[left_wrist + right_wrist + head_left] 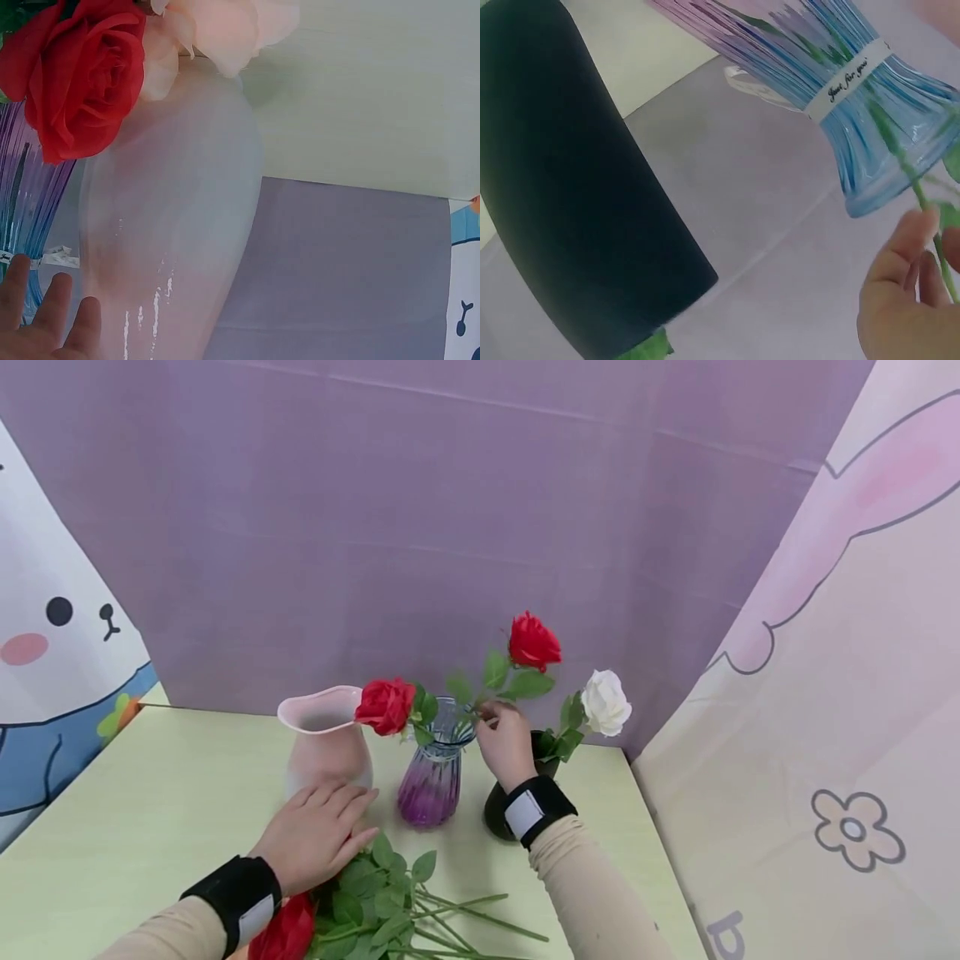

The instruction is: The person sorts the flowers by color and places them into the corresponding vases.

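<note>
My right hand point(507, 745) pinches the green stem point(902, 161) of an upright red rose point(534, 642) just above the rim of a clear blue-purple glass vase point(430, 789). In the right wrist view the stem runs down through the vase's mouth. Another red rose point(386, 706) leans out of the same vase to the left. My left hand point(318, 837), fingers extended and holding nothing, is over the near end of the flower pile, in front of a pink-white vase point(326, 752). Under and beside it lie green leaves point(375, 897) and a red rose point(285, 931).
A black vase point(497, 814) with a white rose point(606, 703) stands right of the glass vase, close by my right wrist. Loose stems point(487, 914) point right across the pale table point(187, 793). Pale pink petals point(225, 34) show in the left wrist view. A purple cloth point(450, 527) hangs behind.
</note>
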A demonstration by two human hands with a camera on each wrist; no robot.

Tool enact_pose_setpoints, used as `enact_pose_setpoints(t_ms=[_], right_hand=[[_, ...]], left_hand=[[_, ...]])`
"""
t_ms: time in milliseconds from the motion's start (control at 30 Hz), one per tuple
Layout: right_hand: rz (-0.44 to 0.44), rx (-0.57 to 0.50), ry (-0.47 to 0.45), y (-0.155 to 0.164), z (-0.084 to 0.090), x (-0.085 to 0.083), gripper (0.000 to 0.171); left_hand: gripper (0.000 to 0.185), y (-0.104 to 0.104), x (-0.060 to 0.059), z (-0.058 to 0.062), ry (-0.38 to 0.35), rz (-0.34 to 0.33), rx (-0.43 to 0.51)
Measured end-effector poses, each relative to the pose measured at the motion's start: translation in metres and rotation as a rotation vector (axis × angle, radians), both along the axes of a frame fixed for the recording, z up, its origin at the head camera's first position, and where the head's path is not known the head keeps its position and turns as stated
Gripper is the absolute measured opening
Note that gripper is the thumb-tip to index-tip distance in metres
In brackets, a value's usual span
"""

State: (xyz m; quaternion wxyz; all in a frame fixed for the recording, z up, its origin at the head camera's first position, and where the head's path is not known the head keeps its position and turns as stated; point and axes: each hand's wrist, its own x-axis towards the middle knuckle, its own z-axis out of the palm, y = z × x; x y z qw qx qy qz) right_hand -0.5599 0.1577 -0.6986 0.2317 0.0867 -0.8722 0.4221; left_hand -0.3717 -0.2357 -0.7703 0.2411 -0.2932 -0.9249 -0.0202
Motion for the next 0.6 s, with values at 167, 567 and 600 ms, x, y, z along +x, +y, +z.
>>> enact_pose_setpoints(t_ms=[167, 567, 600], right_hand=[[0.038, 0.074, -0.019, 0.004, -0.019, 0.003, 0.020], [0.003, 0.052, 0.008, 0.013, -0.045, 0.016, 0.019], [0.003, 0.047, 0.002, 0.013, -0.047, 0.018, 0.018]], left_hand=[[0.078, -0.001, 0.000, -0.002, 0.004, -0.001, 0.008], [0.076, -0.018, 0.002, -0.009, -0.033, 0.063, 0.007], [0.076, -0.021, 0.003, -0.009, -0.037, 0.068, 0.006]])
